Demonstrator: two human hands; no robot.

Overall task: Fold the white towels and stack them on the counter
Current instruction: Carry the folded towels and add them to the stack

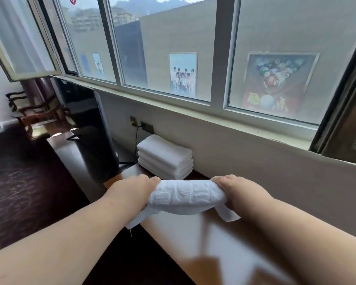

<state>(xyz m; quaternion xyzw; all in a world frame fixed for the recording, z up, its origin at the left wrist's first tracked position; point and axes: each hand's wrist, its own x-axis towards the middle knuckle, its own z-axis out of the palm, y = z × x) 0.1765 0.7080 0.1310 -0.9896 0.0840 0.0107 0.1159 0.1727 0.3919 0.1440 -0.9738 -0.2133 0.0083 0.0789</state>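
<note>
I hold a folded white towel [185, 197] in the air above the glossy dark counter [210, 243]. My left hand [130, 191] grips its left end and my right hand [240, 192] grips its right end. Loose corners of the towel hang below both hands. Just beyond the held towel, a stack of several folded white towels [164, 156] rests on the counter against the wall.
A flat television [95, 128] stands on the counter left of the stack, with its cable plugged into wall sockets [141, 124]. A beige wall and window sill [234, 124] run along the right. Patterned carpet [19, 192] and a wooden chair [35, 112] lie at the left.
</note>
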